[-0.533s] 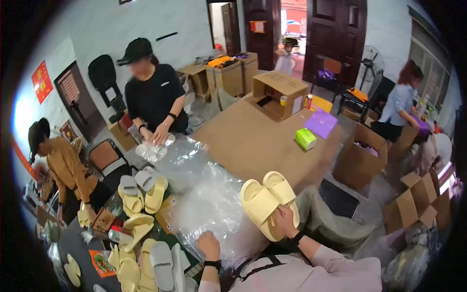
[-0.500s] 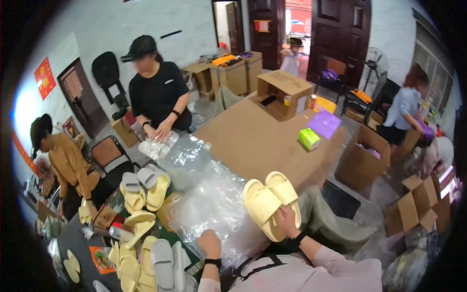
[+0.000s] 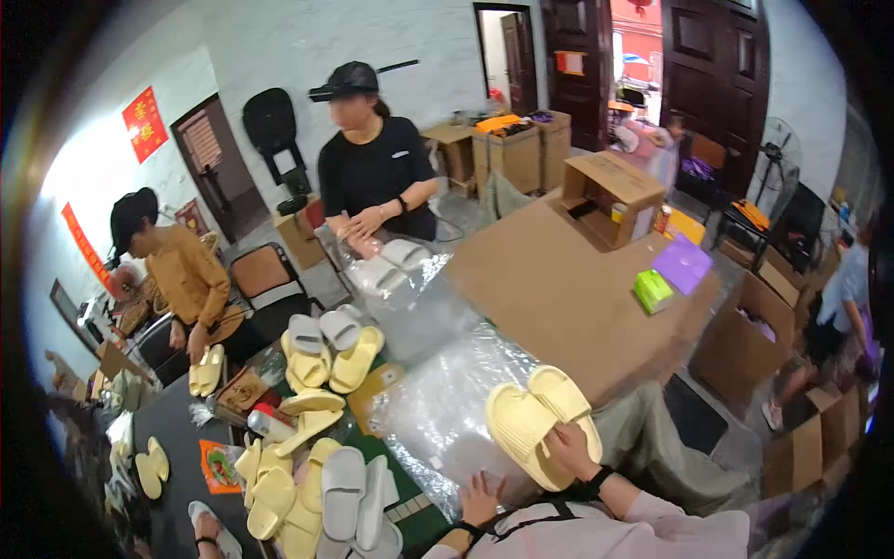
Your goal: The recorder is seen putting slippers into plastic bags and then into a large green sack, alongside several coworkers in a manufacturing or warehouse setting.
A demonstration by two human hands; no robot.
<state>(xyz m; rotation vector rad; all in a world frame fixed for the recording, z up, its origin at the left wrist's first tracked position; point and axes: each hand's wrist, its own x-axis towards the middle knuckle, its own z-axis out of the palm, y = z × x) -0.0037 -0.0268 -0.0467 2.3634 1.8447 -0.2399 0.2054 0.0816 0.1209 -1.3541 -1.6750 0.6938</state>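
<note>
The right hand (image 3: 571, 452) covered part of the yellow slippers (image 3: 518, 427) it gripped, and their far sides were out of sight. The palm of the left hand (image 3: 480, 503) was hidden, turned down near the worktop's near edge. At that worktop's near left, a grey slipper (image 3: 384, 540) was cut off by the picture's lower edge. A person in blue (image 3: 846, 279) was blurred against the dark rim. Past the worktop's far edge, a small figure (image 3: 663, 158) was too smeared to make out.

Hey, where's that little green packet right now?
In the head view, the green packet lies right of centre on the brown tabletop, beside the flat purple item and beyond the yellow slippers in your right hand.
</note>
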